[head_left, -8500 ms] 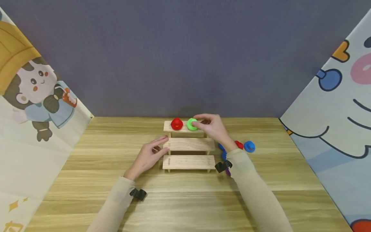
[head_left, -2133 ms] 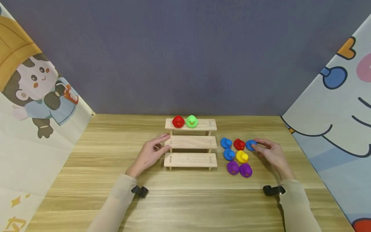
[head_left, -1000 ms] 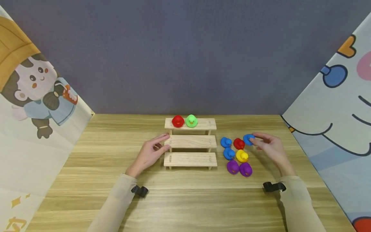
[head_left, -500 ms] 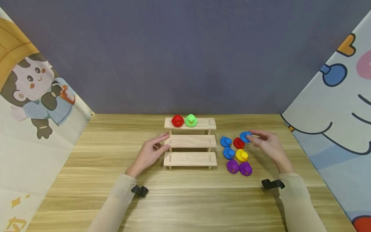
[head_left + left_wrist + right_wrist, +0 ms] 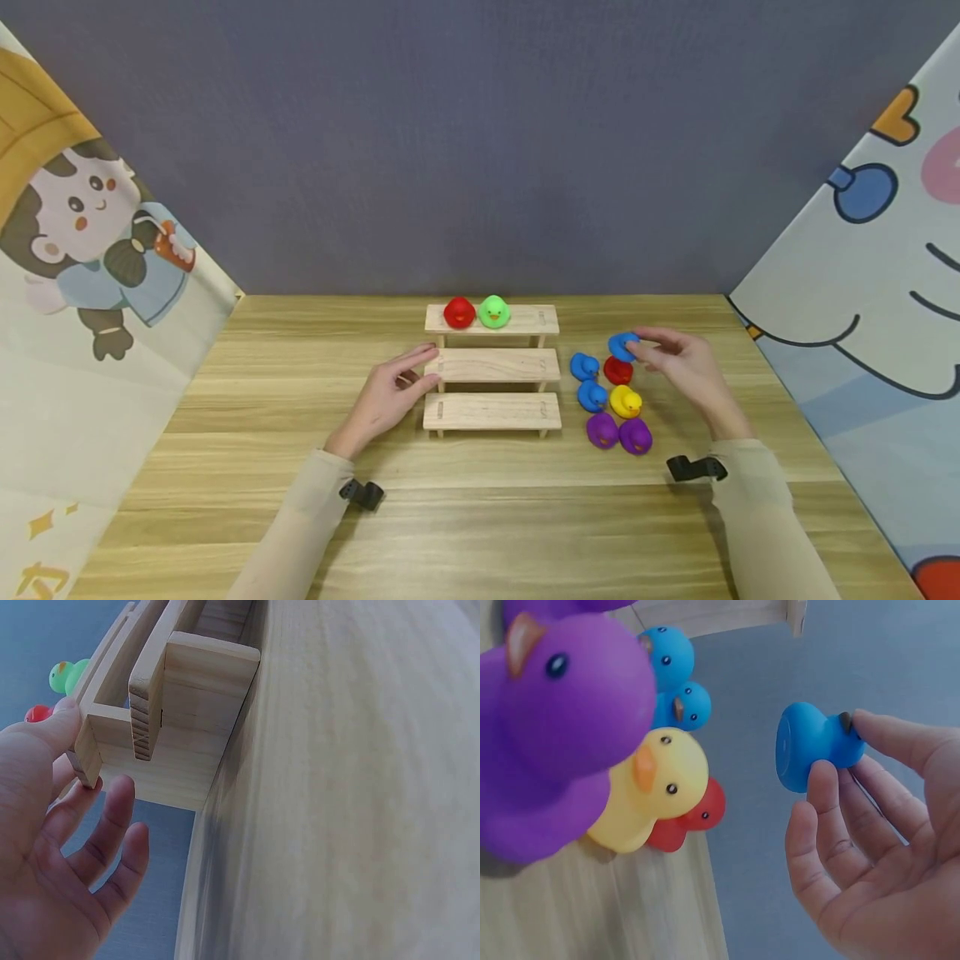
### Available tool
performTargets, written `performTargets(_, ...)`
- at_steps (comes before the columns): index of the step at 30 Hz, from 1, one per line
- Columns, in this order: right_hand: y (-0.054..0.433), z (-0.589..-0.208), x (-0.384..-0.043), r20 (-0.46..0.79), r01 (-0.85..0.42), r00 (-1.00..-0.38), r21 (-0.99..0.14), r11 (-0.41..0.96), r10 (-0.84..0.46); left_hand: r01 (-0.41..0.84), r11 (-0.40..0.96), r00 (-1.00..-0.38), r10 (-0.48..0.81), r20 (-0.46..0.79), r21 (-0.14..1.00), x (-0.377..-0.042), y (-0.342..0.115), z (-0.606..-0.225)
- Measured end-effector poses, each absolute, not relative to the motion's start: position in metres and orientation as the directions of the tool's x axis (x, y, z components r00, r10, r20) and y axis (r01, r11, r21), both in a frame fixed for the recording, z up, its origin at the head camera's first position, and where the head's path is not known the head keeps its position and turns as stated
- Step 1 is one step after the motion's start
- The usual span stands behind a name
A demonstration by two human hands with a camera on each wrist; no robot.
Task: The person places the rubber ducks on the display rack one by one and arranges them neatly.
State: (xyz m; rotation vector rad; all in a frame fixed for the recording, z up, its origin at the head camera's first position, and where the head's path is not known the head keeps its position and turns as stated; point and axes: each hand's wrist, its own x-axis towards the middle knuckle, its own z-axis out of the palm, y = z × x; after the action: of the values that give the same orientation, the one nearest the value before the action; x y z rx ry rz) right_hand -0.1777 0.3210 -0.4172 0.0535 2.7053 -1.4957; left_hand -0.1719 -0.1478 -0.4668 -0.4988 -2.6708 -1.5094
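Observation:
My right hand (image 5: 686,362) pinches a blue rubber duck (image 5: 806,746) between thumb and fingers. In the right wrist view the duck is raised off the table, tilted with its flat underside showing. My left hand (image 5: 386,404) holds the left end of the middle step of a three-step wooden shelf (image 5: 495,365), thumb and index finger at the board's edges in the left wrist view. On the top step a red duck (image 5: 460,313) sits at the left, with a green duck (image 5: 494,312) beside it.
Right of the shelf, several ducks stand close together on the wooden table (image 5: 480,517): blue ducks (image 5: 592,397), a red duck (image 5: 618,370), a yellow duck (image 5: 626,402) and purple ducks (image 5: 635,437). A grey wall (image 5: 480,150) rises behind.
The green duck was released on the top step. My right hand then went to the group at the right, took the far blue duck, and has lifted it leftward. My left hand stayed put.

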Motion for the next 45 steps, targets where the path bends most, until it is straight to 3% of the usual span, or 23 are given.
performTargets(14,0.306,-0.406,-0.182,-0.044,0.025,-0.999,-0.836,0.548,-0.020,0.287,0.470,-0.949,0.256,0.183,0.835,-0.170,-0.147,-0.465)
performTargets(27,0.289,-0.400,-0.183,0.088,-0.084,-0.996,-0.892,0.444,-0.012,0.293,0.473,-0.948,0.255,0.189,0.831,-0.169,-0.147,-0.463)
performTargets(45,0.262,-0.386,-0.193,0.065,-0.065,-0.998,-0.875,0.480,-0.016,0.294,0.462,-0.947,0.260,0.189,0.837,-0.171,-0.148,-0.466)
